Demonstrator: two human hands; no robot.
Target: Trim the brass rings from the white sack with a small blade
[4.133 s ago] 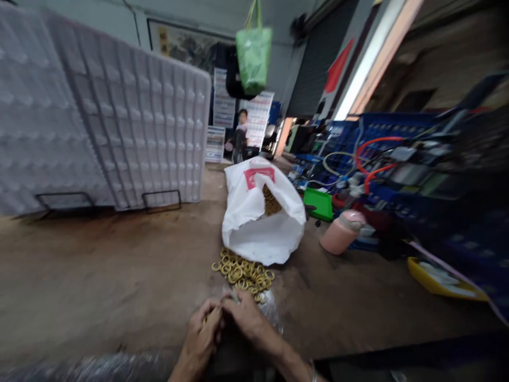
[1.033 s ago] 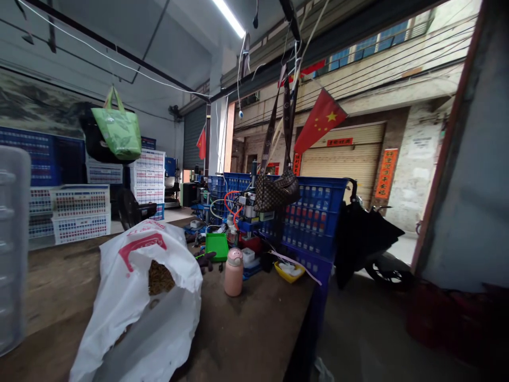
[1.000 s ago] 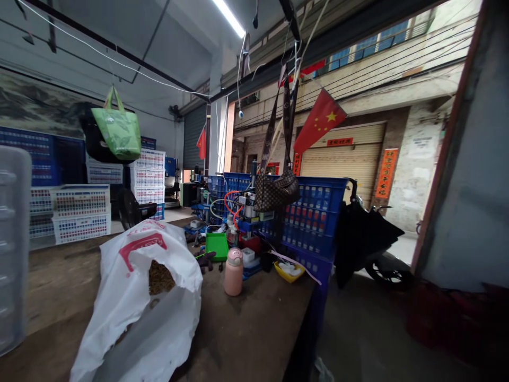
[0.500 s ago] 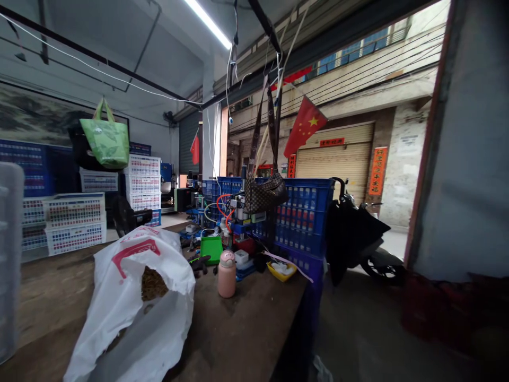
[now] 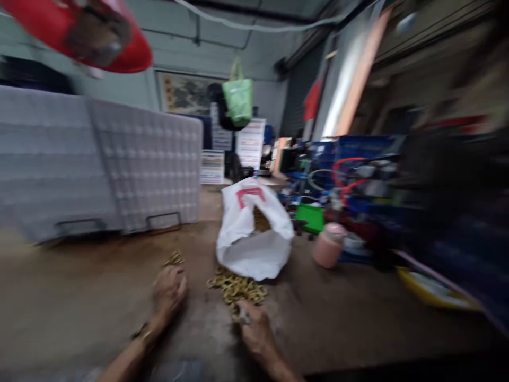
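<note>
My left hand (image 5: 170,289) rests low over the table with its fingers curled, just in front of a few brass-coloured rings (image 5: 174,258). Whatever those blurred fingers hold is hidden. My right hand (image 5: 256,326) is closed at the near edge of a heap of brass-coloured rings (image 5: 234,286). A small greyish bit shows by its thumb and fingers, too smeared to name. Behind the heap lies a white plastic bag (image 5: 254,254) with red print, its torn mouth facing me and more brass-coloured pieces inside.
Pale plastic trays (image 5: 155,164) stand upright on black wire stands at the left. Right of the bag are a pink bottle (image 5: 329,246), a green tray (image 5: 310,217) and a yellow tray (image 5: 433,294). A red object (image 5: 135,53) hangs at the upper left.
The view has swung left and down. Both my hands, the ring heap and the upright trays are now in sight; the bag and bottle appear further right.
</note>
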